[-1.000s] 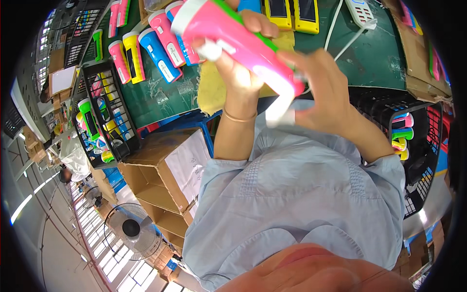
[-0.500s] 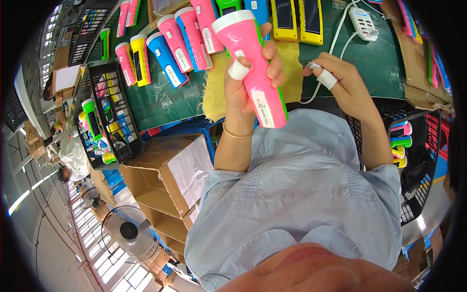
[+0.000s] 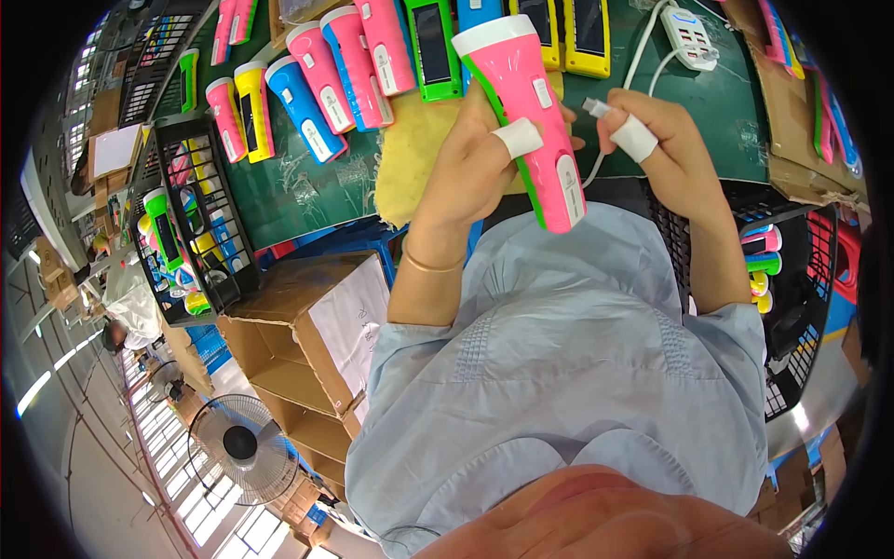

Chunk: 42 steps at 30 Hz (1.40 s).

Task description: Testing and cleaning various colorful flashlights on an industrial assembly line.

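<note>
My left hand (image 3: 475, 158) is closed round a pink flashlight (image 3: 531, 102) with a white head and a green side strip. The flashlight's head points away from me, and its white switch and label face up. White tape wraps the thumb of this hand. To its right, my right hand (image 3: 656, 140) pinches the white plug (image 3: 596, 108) of a charging cable (image 3: 650, 37), close beside the flashlight but apart from it. Tape also wraps a finger of the right hand. Under the left hand, a yellow cloth (image 3: 410, 163) lies on the green table (image 3: 270, 210).
Several flashlights, among them a blue one (image 3: 305, 110), lie along the table's far side. A white USB charging block (image 3: 689, 37) is at the far right. Black baskets hold more flashlights at left (image 3: 223, 200) and right (image 3: 792, 391). A cardboard box (image 3: 279, 321) stands at lower left, near a fan (image 3: 240, 443).
My left hand has turned the flashlight so its green strip now faces left, and moved it right, nearer the plug. The right hand has shifted slightly and the plug shows more.
</note>
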{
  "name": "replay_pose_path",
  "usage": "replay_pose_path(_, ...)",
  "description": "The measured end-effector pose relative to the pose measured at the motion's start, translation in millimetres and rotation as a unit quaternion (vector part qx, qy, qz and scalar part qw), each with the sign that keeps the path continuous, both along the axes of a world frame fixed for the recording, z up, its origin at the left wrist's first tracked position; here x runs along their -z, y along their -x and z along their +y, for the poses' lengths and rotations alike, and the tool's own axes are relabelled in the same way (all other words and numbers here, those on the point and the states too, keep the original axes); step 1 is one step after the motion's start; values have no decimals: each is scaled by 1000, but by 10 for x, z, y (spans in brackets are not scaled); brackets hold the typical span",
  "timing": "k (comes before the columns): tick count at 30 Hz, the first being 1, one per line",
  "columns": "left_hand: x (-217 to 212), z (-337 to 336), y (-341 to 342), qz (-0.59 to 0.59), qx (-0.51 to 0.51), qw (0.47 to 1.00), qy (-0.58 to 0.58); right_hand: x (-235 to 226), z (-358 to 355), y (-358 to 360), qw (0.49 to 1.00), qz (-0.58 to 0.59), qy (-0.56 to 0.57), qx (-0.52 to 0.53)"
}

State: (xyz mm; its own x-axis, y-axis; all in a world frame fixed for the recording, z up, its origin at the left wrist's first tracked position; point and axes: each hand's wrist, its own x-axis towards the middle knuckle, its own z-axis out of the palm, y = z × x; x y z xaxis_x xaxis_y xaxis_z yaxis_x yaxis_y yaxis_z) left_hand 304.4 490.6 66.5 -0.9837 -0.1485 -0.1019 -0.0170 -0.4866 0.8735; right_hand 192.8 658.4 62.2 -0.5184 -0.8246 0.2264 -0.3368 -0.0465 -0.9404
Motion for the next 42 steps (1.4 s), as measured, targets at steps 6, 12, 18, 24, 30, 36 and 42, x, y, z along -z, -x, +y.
replay_pose_path(6,-100,35,70,-6,-29,986,167,-256,-135,32,998,-29,2,-58)
replay_pose_path(12,36,49,86,-16,-56,969,242,-272,-217,20,986,139,-90,30)
replay_pose_path(18,129,114,145,10,-140,932,333,-351,-222,-33,964,189,-174,63)
replay_pose_path(24,132,126,137,3,-182,876,447,-302,-277,-24,962,190,-184,67)
replay_pose_path(30,136,168,170,-16,-164,861,482,-87,-346,-49,966,202,-125,103)
replay_pose_path(36,89,-171,197,-46,-174,983,20,-325,39,-118,986,28,-33,161)
replay_pose_path(42,51,-24,294,23,-176,983,-43,55,-120,-76,991,-107,-6,80)
